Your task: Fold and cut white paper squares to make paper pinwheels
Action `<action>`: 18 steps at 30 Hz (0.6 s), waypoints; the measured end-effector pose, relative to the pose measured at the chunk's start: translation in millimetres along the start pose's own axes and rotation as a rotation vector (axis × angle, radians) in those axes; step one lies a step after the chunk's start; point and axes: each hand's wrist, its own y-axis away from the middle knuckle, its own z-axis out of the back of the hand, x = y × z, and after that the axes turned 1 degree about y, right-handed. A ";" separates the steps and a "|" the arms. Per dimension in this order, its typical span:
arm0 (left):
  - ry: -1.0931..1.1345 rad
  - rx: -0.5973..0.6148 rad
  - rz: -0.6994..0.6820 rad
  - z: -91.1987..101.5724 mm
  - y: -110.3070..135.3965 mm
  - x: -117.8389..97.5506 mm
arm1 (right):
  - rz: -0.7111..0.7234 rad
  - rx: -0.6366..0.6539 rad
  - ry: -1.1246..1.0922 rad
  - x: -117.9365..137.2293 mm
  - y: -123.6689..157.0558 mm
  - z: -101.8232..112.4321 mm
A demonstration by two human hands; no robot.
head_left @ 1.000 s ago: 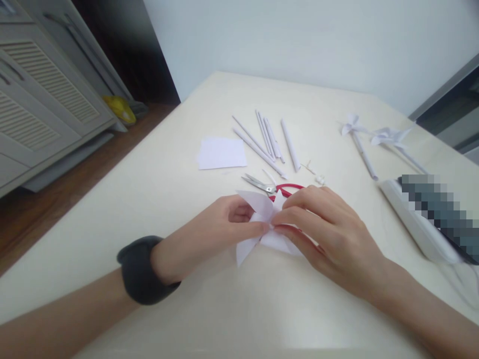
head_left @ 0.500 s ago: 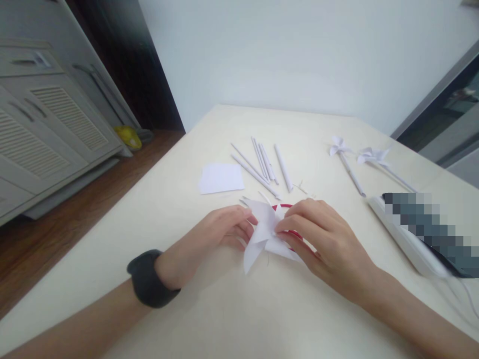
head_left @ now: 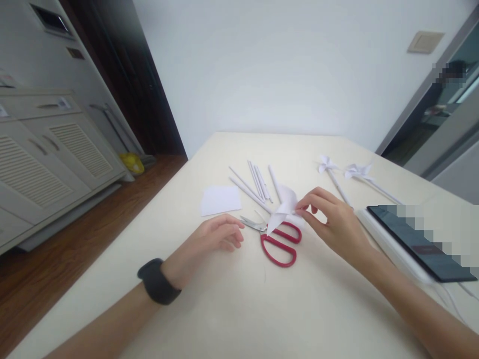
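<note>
My right hand point(head_left: 335, 223) pinches a folded white paper pinwheel head point(head_left: 283, 210) and holds it just above the cream table point(head_left: 232, 304). Under the paper lie red-handled scissors point(head_left: 279, 244), blades pointing left. My left hand point(head_left: 213, 238), a dark band on its wrist, rests on the table left of the scissors with fingers loosely curled and nothing in them. Several rolled white paper sticks point(head_left: 256, 185) lie just beyond the scissors.
A small white paper sheet point(head_left: 220, 200) lies at the left. Two finished paper pinwheels point(head_left: 346, 175) on sticks lie at the back right. A dark tablet point(head_left: 419, 242) on a white base sits at the right edge. A cabinet point(head_left: 45, 159) stands left of the table.
Both hands were folding the paper together over the scissors. My left hand has let go and rests on the table; my right hand has lifted the paper up and to the right, uncovering the scissors.
</note>
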 end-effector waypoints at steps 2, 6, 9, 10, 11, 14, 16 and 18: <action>-0.036 -0.020 -0.044 3.9 -1.8 1.3 | -0.026 -0.026 -0.001 -6.4 -2.0 1.2; -0.119 -0.067 -0.110 8.8 -8.2 6.6 | -0.055 -0.060 0.011 -14.2 -3.6 1.3; -0.183 -0.085 -0.155 10.6 -13.6 12.7 | -0.080 -0.085 0.028 -19.0 -4.7 2.0; -0.213 -0.090 -0.176 11.0 -14.9 14.1 | -0.090 -0.096 0.031 -20.8 -5.1 2.6; -0.252 -0.100 -0.200 11.3 -15.8 15.0 | -0.100 -0.107 0.033 -22.7 -5.5 3.3; -0.434 -0.168 -0.290 10.7 -16.3 13.1 | -0.121 -0.132 0.028 -29.0 -6.3 5.4; -0.548 -0.196 -0.335 7.9 -16.3 9.4 | -0.129 -0.141 0.030 -33.0 -6.4 6.1; -0.639 -0.195 -0.380 3.1 -17.8 6.1 | -0.128 -0.147 0.038 -36.1 -6.1 6.0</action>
